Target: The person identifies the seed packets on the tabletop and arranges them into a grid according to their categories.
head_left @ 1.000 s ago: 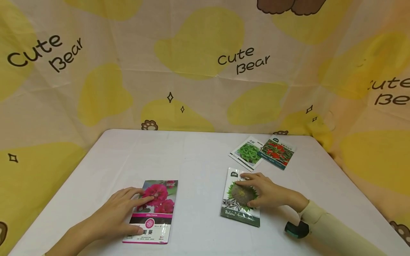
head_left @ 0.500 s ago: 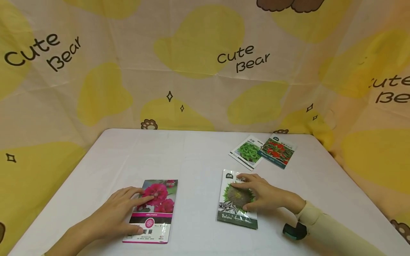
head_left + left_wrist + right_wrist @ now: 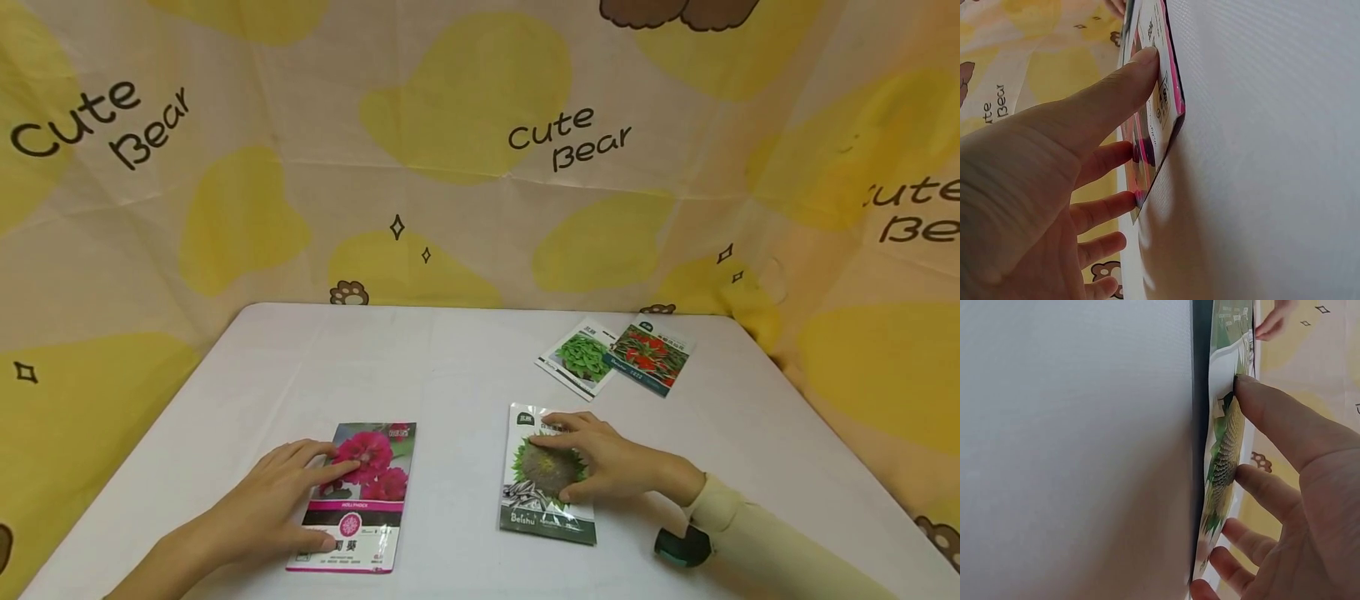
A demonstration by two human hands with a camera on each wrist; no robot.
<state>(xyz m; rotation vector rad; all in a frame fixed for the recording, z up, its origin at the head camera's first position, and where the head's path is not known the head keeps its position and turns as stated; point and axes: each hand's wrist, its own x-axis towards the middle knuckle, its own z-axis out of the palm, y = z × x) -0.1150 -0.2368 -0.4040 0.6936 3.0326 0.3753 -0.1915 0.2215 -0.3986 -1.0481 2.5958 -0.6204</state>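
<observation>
My left hand (image 3: pixel 273 508) rests on a hollyhock seed packet (image 3: pixel 367 525) with a pink flower picture, which lies flat at the front left. Its thumb and fingertips touch the packet's face, as the left wrist view also shows. My right hand (image 3: pixel 615 458) presses fingertips and thumb on a sunflower seed packet (image 3: pixel 525 500) with a dark green lower band. In the right wrist view the fingers lie spread over that packet's face (image 3: pixel 1225 456), and neither hand curls round an edge. Both packets stand apart on the white table.
At the back right lie two more seed packets, one with green leaves (image 3: pixel 581 360) and one with red flowers (image 3: pixel 651 360), which overlaps it. A white table (image 3: pixel 442 375) spreads below, with a patterned yellow cloth (image 3: pixel 450 125) behind it.
My right hand has slid the sunflower seed packet leftward and slightly nearer along the table. The left hand and the hollyhock packet have stayed in place.
</observation>
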